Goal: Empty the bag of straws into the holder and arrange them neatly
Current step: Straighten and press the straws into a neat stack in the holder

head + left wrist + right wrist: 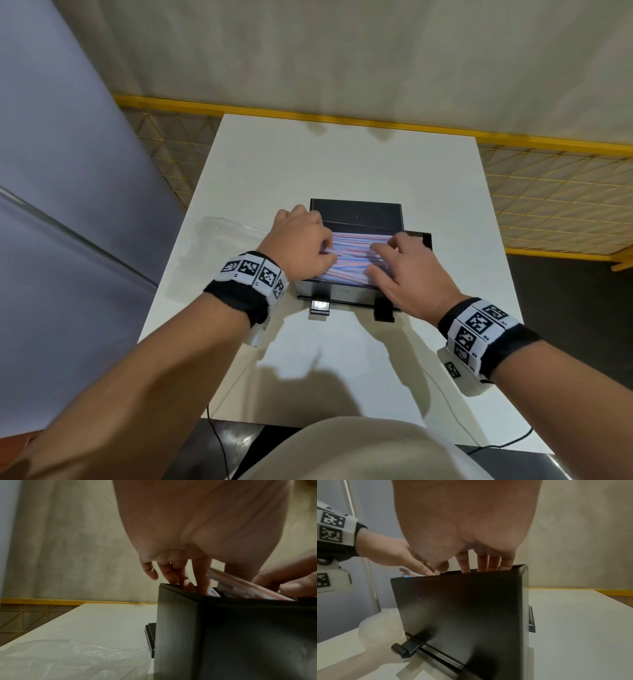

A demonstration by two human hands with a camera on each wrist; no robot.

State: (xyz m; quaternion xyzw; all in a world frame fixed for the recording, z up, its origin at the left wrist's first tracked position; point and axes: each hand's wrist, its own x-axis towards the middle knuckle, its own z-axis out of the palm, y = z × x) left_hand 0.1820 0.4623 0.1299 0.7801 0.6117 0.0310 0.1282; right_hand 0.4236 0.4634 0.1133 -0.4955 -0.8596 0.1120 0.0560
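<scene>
- Nearest the camera, two bare forearms with black wristbands (239, 294) carrying white panels of square black-and-white markers, reaching forward over the white table (342, 164).
- Right hand (407, 274) on the near right part of the black rectangular box-shaped holder (346, 294); fingers (464, 563) fairly straight, reaching down into the open top among the straws; grip released, nothing plainly clasped.
- Left hand (301, 243) at the holder's left end, fingers (171, 574) curled down over the rim and into the opening; grip seemingly pinching a few straws between thumb and fingers.
- Pink, blue and white thin plastic straws (352, 253) inside the holder, lying lengthwise left to right, several crossing at slight angles; in the left wrist view a few of them tilted up above the rim (240, 585).
- Two small black feet jutting from the holder's near base onto the table (318, 306).
- Crumpled clear plastic bag (226, 228) flat on the table just left of the holder, apart from both hands.
- Farther off, yellow-framed wire grid (548, 192) and beige wall beyond the table.
</scene>
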